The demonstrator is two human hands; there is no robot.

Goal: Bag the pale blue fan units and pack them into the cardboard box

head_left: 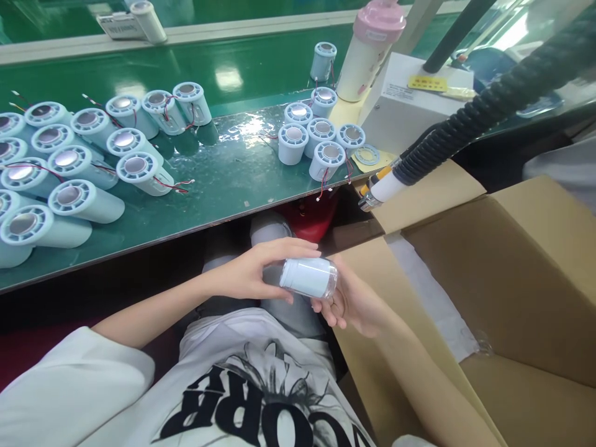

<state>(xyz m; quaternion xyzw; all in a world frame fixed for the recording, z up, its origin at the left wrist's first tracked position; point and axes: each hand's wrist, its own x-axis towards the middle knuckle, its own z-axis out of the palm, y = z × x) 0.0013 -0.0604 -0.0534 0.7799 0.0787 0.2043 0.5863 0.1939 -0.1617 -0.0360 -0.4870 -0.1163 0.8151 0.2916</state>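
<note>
Above my lap I hold a light blue cylinder [306, 277] lying on its side, with what looks like a clear plastic cover around it. My left hand [254, 267] grips its left end, thumb on the near side and fingers on the far side. Around the clear right end, the fingers of my right hand [347, 298] are curled, and the palm faces the cylinder. On the bench stand several similar light blue cylinders with silver round centres and thin red and black wires, in a left group [69, 158] and a smaller right group [321, 127].
The green bench [223, 180] runs across in front of me. A large open cardboard box [503, 267] stands at my right. Over it hangs a black corrugated hose [470, 118]. A pink-lidded bottle [367, 53] stands by a white machine [395, 102], near a loose blue ring [367, 154].
</note>
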